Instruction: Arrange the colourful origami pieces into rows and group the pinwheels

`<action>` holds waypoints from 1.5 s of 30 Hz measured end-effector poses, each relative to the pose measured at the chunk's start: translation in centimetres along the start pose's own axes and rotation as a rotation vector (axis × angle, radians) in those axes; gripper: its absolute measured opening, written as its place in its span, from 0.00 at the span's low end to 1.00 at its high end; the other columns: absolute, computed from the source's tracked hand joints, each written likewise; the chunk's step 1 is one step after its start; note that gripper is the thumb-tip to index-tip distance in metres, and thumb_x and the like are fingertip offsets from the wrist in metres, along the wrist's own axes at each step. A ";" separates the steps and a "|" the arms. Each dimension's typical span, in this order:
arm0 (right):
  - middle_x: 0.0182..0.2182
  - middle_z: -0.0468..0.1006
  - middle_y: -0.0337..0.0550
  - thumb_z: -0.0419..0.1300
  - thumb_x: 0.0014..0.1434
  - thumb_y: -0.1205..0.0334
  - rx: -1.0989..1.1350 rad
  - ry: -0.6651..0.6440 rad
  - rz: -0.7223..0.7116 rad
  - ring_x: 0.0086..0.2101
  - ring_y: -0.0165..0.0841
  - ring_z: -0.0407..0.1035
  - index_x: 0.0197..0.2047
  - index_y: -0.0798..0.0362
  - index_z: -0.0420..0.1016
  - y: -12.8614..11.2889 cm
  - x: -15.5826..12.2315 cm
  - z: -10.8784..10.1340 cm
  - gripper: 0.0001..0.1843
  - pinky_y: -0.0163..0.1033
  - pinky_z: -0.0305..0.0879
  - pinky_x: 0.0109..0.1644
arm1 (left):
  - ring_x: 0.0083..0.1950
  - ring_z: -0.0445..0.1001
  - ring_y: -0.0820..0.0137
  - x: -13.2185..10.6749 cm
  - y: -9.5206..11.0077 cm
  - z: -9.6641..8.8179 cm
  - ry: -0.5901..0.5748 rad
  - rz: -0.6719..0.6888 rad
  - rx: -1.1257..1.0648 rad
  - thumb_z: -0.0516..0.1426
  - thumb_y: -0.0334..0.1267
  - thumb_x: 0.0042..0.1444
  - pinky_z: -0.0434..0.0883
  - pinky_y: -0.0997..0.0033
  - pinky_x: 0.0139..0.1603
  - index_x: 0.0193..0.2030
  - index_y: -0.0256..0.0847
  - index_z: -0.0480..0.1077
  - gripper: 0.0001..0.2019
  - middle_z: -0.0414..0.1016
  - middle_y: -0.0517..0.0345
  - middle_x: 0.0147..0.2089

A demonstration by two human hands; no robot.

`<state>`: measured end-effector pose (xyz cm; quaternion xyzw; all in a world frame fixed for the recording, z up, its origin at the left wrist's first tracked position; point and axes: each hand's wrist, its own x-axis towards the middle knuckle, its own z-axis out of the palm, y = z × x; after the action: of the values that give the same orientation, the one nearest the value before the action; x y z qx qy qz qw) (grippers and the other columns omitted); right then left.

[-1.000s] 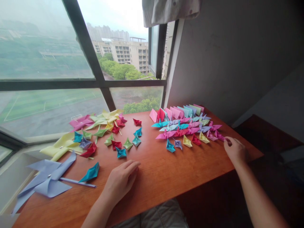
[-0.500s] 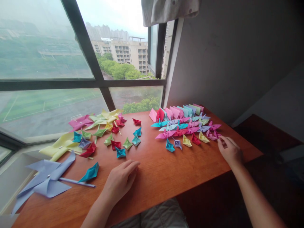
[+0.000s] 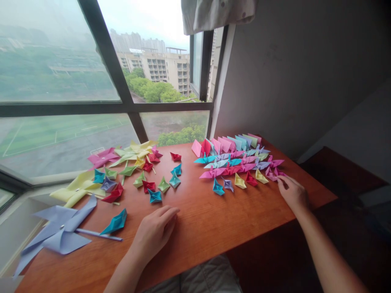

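Note:
My right hand (image 3: pixel 293 195) is at the right end of a row of small folded paper boats. Its thumb and forefinger are closed at the near edge of a pink paper boat (image 3: pixel 270 174). Left of that boat stand a yellow boat (image 3: pixel 261 176), a red boat (image 3: pixel 251 179), another yellow boat (image 3: pixel 240 181), a purple boat (image 3: pixel 228 184) and a blue boat (image 3: pixel 218 186). My left hand (image 3: pixel 155 228) lies on the wooden table (image 3: pixel 207 219), palm down and holding nothing, its fingers loosely stretched out.
Behind the boats are rows of paper cranes (image 3: pixel 234 162) and upright folded papers (image 3: pixel 226 144). On the left lie more boats (image 3: pixel 164 185), a yellow pinwheel (image 3: pixel 76 189), a purple pinwheel (image 3: pixel 61 228) and a large blue boat (image 3: pixel 115 222). A window (image 3: pixel 61 61) borders the table.
My right hand has shifted slightly left along with the pink boat's near end. My left hand stays where it was.

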<state>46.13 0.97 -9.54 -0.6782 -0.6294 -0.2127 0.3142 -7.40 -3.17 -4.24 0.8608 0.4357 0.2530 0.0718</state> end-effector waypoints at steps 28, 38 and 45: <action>0.33 0.81 0.49 0.54 0.50 0.57 0.114 0.051 0.535 0.34 0.41 0.74 0.43 0.55 0.78 2.5 -0.3 0.3 0.20 0.45 0.68 0.42 | 0.41 0.79 0.67 -0.2 -0.3 0.3 -0.029 -0.018 0.002 0.49 0.34 0.67 0.73 0.72 0.39 0.50 0.44 0.71 0.12 0.79 0.54 0.46; 0.32 0.81 0.49 0.55 0.49 0.57 0.121 0.018 0.539 0.34 0.41 0.75 0.40 0.54 0.79 2.3 -0.4 0.0 0.18 0.44 0.68 0.40 | 0.41 0.79 0.68 -0.1 -0.1 0.1 -0.031 -0.017 0.008 0.49 0.34 0.67 0.73 0.73 0.39 0.50 0.44 0.72 0.12 0.79 0.54 0.46; 0.32 0.81 0.49 0.55 0.50 0.57 0.127 0.061 0.520 0.34 0.41 0.75 0.40 0.55 0.79 2.2 -0.4 0.0 0.18 0.43 0.68 0.40 | 0.41 0.80 0.68 -0.1 -0.1 0.1 -0.033 -0.017 0.010 0.49 0.34 0.66 0.73 0.73 0.38 0.49 0.44 0.72 0.12 0.80 0.55 0.45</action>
<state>48.25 0.67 -10.19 -0.7892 -0.4365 -0.1055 0.4189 -7.51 -3.17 -4.43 0.8614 0.4432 0.2359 0.0766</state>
